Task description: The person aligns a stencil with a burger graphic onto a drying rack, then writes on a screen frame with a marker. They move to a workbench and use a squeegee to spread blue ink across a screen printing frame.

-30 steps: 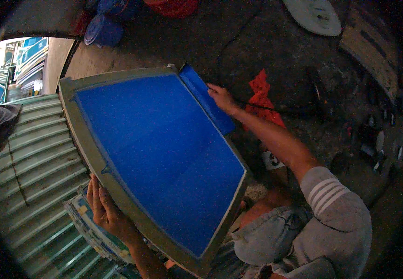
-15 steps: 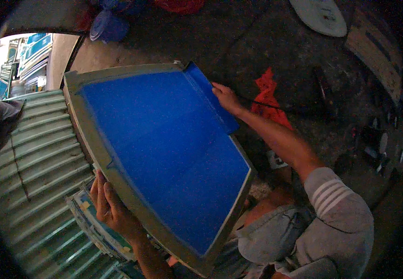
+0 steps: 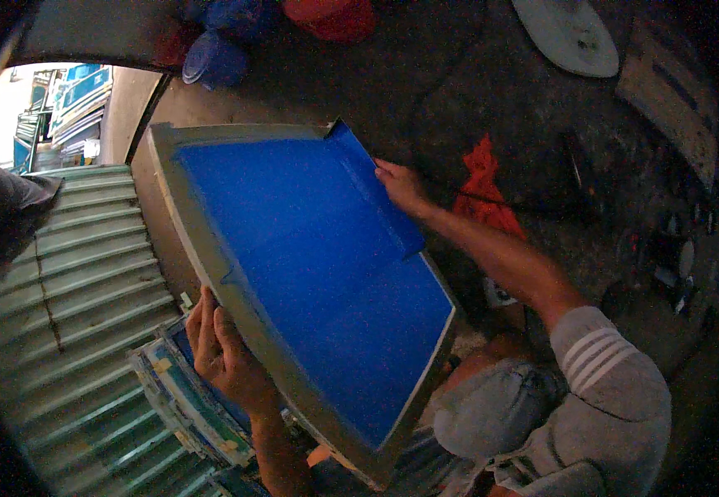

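Observation:
A large screen frame (image 3: 438, 348) with a pale greenish-brown border and a bright blue mesh panel (image 3: 309, 265) is held tilted in front of me. My left hand (image 3: 231, 356) grips the left edge, its fingers lying along the border. At the upper right edge rests a long blue strip-like scraper (image 3: 373, 190), the same colour as the panel. My right hand (image 3: 401, 186) holds this scraper by its outer side, thumb on top. Its other fingers are mostly hidden behind the strip. The frame's underside does not show.
Corrugated metal sheeting (image 3: 94, 273) lies at left, with a stack of smaller frames (image 3: 189, 398) by my left forearm. Blue (image 3: 214, 60) and red (image 3: 330, 16) buckets stand far off. An orange cloth (image 3: 484, 195) and a white oval board (image 3: 571, 37) lie on the dark floor.
The view has shifted slightly, so most things sit a little farther right and lower. The frame's far left corner has moved rightward. Both hands keep their holds.

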Motion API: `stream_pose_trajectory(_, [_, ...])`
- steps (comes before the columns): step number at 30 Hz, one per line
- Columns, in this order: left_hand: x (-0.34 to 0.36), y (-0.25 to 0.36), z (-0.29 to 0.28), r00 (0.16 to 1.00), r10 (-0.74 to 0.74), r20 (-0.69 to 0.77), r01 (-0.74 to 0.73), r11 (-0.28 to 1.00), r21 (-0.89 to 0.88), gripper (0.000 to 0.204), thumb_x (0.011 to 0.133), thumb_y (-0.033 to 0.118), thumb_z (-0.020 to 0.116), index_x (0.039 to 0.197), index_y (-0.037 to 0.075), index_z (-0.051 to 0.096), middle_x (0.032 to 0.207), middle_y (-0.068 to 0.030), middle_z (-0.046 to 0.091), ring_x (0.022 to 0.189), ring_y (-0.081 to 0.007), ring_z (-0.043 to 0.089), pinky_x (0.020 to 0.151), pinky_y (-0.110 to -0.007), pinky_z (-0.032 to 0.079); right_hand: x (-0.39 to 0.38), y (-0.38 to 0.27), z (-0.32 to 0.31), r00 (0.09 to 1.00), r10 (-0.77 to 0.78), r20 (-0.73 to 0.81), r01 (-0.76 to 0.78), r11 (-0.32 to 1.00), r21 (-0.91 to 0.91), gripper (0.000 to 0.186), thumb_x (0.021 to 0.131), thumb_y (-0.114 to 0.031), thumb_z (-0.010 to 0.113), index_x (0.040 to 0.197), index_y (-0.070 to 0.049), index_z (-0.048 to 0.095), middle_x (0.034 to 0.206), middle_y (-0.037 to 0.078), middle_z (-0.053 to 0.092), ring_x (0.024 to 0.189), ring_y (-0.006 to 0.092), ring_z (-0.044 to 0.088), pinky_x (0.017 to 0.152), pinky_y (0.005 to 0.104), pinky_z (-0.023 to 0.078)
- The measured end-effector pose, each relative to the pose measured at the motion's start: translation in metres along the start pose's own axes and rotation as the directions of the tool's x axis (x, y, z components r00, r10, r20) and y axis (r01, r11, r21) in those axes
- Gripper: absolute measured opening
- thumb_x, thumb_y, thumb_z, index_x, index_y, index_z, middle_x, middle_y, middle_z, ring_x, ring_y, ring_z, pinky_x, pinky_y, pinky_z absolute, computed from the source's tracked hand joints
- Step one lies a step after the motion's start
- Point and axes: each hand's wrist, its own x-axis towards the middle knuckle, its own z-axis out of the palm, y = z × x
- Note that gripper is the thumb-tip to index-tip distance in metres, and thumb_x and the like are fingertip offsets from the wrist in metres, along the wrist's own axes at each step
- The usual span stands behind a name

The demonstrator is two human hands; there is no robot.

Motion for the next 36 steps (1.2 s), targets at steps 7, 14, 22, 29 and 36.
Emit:
stream_pose_trajectory(7, [0.001, 0.003, 0.005, 1.000, -0.013, 0.011, 0.014, 0.999, -0.032, 0.033, 0.099, 0.012, 0.054, 0.126, -0.005, 0.062, 0.115, -0.0129, 0.061, 0.104, -0.0195, 0.058, 0.091, -0.032, 0.047, -0.014, -0.050, -0.001, 0.994, 0.026, 0.102, -0.038, 0.992, 0.120, 0.043, 0.099, -0.026, 0.051, 0.135, -0.003, 0.056, 0.124, 0.013, 0.066, 0.110, 0.0214, 0.063, 0.096, 0.0344, 0.047])
stream_pose_trajectory(14, [-0.005, 0.010, 0.020, 1.000, 0.019, 0.008, -0.018, 0.994, -0.108, 0.031, 0.097, 0.007, 0.055, 0.124, -0.006, 0.063, 0.112, -0.0129, 0.061, 0.103, -0.0188, 0.059, 0.089, -0.029, 0.047, -0.012, -0.051, 0.013, 0.997, -0.047, 0.062, 0.032, 0.974, 0.225, 0.041, 0.100, -0.023, 0.051, 0.134, -0.002, 0.057, 0.124, 0.014, 0.066, 0.110, 0.0212, 0.061, 0.098, 0.0336, 0.046])
stream_pose_trajectory(22, [-0.012, 0.013, 0.039, 0.999, -0.032, -0.015, 0.029, 0.983, -0.182, 0.028, 0.095, 0.004, 0.057, 0.121, -0.005, 0.066, 0.108, -0.0118, 0.063, 0.101, -0.0184, 0.059, 0.087, -0.028, 0.047, -0.044, -0.133, -0.003, 0.992, -0.033, 0.118, 0.004, 0.971, 0.239, 0.039, 0.099, -0.021, 0.049, 0.133, -0.002, 0.057, 0.121, 0.013, 0.067, 0.107, 0.0196, 0.062, 0.094, 0.0344, 0.047])
stream_pose_trajectory(29, [-0.011, 0.014, 0.058, 0.999, 0.014, -0.031, -0.019, 0.988, -0.156, 0.028, 0.094, 0.004, 0.057, 0.120, -0.003, 0.066, 0.109, -0.0132, 0.063, 0.102, -0.0206, 0.060, 0.089, -0.029, 0.048, -0.046, -0.167, -0.001, 0.994, -0.079, 0.070, 0.053, 0.946, 0.319, 0.034, 0.099, -0.025, 0.049, 0.122, -0.004, 0.064, 0.107, 0.012, 0.071, 0.095, 0.0224, 0.065, 0.086, 0.0388, 0.050])
stream_pose_trajectory(36, [-0.007, 0.007, 0.059, 0.998, 0.052, -0.039, -0.058, 0.985, -0.160, 0.029, 0.093, 0.004, 0.058, 0.120, -0.003, 0.067, 0.109, -0.0142, 0.064, 0.102, -0.0219, 0.061, 0.090, -0.031, 0.048, -0.057, -0.213, -0.003, 0.979, -0.081, 0.188, -0.015, 0.888, 0.460, 0.032, 0.100, -0.020, 0.049, 0.118, 0.000, 0.063, 0.108, 0.012, 0.068, 0.096, 0.0177, 0.062, 0.090, 0.0342, 0.048])
